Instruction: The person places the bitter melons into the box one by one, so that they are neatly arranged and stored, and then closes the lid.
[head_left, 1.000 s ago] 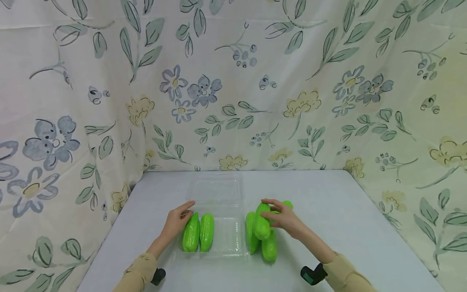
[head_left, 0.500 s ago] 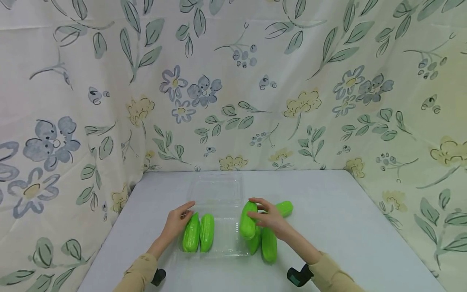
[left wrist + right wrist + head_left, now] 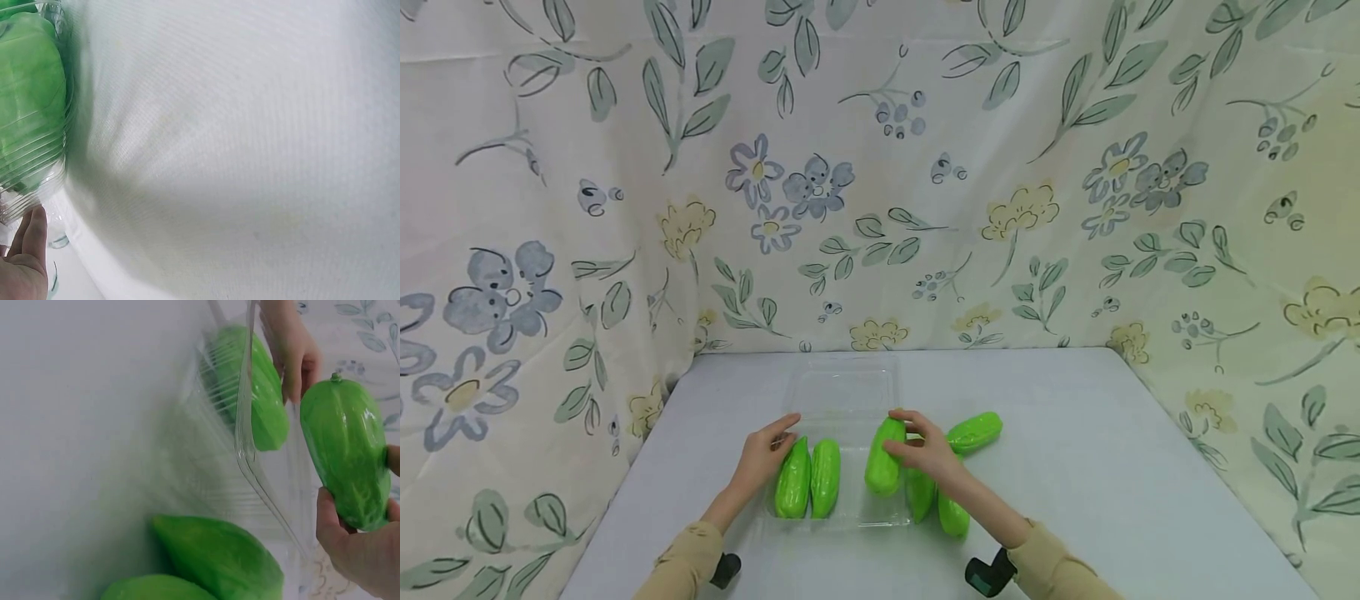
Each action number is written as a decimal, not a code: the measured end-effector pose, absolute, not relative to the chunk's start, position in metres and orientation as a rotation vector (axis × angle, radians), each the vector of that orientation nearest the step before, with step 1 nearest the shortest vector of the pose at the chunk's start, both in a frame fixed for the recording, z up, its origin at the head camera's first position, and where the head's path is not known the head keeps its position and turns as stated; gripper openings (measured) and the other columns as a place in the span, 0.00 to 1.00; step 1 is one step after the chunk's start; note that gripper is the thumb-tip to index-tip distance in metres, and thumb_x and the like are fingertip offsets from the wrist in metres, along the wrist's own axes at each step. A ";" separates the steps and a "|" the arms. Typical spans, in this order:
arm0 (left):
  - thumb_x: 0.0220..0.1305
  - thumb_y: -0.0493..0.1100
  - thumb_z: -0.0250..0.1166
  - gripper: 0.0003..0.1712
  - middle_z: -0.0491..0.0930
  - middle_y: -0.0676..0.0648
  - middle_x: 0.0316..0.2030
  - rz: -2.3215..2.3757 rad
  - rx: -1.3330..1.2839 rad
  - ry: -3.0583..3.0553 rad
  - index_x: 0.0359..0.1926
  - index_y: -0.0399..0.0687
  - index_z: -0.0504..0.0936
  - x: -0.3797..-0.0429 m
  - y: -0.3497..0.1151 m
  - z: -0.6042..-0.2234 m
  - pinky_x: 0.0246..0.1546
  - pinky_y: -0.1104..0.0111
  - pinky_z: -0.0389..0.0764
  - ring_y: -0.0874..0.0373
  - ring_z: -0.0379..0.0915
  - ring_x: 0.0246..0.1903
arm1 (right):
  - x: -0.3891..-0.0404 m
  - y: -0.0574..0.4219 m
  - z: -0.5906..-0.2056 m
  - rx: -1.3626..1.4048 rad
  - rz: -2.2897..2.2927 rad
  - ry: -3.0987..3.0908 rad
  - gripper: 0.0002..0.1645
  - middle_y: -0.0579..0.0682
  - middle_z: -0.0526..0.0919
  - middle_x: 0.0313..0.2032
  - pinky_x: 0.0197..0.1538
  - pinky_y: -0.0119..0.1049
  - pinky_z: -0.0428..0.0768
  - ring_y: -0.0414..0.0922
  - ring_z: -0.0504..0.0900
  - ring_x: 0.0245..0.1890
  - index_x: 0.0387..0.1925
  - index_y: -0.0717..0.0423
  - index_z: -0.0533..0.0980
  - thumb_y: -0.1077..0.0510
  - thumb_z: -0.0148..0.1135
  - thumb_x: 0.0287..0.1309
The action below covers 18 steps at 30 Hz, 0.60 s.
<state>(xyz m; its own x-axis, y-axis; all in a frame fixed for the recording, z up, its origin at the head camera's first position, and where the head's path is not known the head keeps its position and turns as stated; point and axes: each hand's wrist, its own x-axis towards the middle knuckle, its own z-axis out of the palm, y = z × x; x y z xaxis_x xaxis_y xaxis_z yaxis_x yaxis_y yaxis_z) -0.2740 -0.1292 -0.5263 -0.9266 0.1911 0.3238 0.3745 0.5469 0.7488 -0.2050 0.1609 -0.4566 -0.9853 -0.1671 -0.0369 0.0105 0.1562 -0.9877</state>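
Gripping one green fruit [image 3: 882,473] in the right hand [image 3: 928,454], pinched between thumb and fingers over the right part of a clear plastic box [image 3: 852,500]. Can't tell from these views whether touching the bottom or just above it. Already got two inside: a left-wall fruit [image 3: 792,483] and a middle fruit [image 3: 826,479] just beside it. Also got the lid [image 3: 842,390] laid back flat behind.

Resting the left hand [image 3: 762,458] at the box's left wall, fingers fairly straight, probably just steadying. No clear pinch visible there.

Biggest worry, honestly: slipping. Looks glossy and rounded in the right wrist view, and held toward one end, so could squirt out of those fingers and thump onto thin plastic. Could also clip the right rim if lowered too tilted, maybe flexing the wall or shoving the box sideways, especially with too light a touch from the left. Wouldn't push hard there either; might buckle the side.

Watch the clutter on the table [image 3: 1060,467] too: a near fruit [image 3: 920,496] just beside the right wall, a front fruit [image 3: 955,515] partly under the right forearm, and a slanted fruit [image 3: 976,432] farther back. Could easily bump one and start it rolling.
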 end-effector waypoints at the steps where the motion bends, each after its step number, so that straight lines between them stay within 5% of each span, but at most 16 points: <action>1: 0.62 0.32 0.62 0.22 0.75 0.38 0.58 -1.319 -0.479 -2.578 0.58 0.39 0.77 -0.274 -0.129 -0.526 0.44 0.63 0.85 0.49 0.83 0.41 | -0.205 0.159 -0.457 -0.163 -1.951 2.285 0.31 0.64 0.71 0.57 0.43 0.38 0.83 0.44 0.79 0.43 0.62 0.52 0.68 0.56 0.65 0.58; 18: 0.61 0.32 0.62 0.22 0.76 0.39 0.57 -1.308 -0.503 -2.545 0.57 0.39 0.77 -0.274 -0.129 -0.529 0.42 0.63 0.85 0.49 0.83 0.40 | -0.206 0.135 -0.473 -0.175 -1.912 2.413 0.33 0.65 0.72 0.57 0.41 0.35 0.84 0.47 0.80 0.43 0.61 0.55 0.69 0.55 0.68 0.54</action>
